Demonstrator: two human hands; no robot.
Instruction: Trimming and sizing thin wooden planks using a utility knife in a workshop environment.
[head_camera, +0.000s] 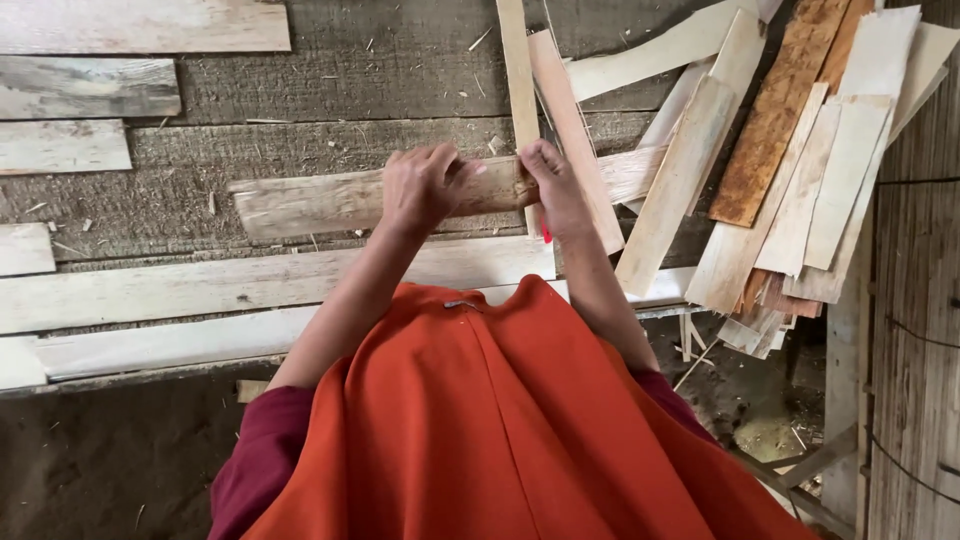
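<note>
Nearest the camera hangs an orange cloth garment (500, 420) with dark red sleeves (262, 460), from which both bare forearms reach forward over a rough wooden bench (300, 90). The left hand (422, 188) is curled over a flat, weathered wooden slat (320, 203) that lies crosswise near the middle of the bench, fingers wrapped over its far edge and thumb toward the near one. The right hand (558, 190) is closed around the same slat just beside it, and a small red thing (546, 236), too hidden to identify, shows beneath the heel of that hand. The slat's right end runs under two narrow upright strips (560, 110) and toward a loose pile of pale slats and one brown, bark-faced piece (775, 110) at the bench's right edge. Longer pale planks (180, 285) lie along the near edge. Splinters look like the likeliest trouble: the slat's edges are ragged and both palms press on bare wood. Sliding the slat rightward could also nudge the loosely stacked pile, which already overhangs the near right corner, and tip pieces to the dirt floor (90, 460).
</note>
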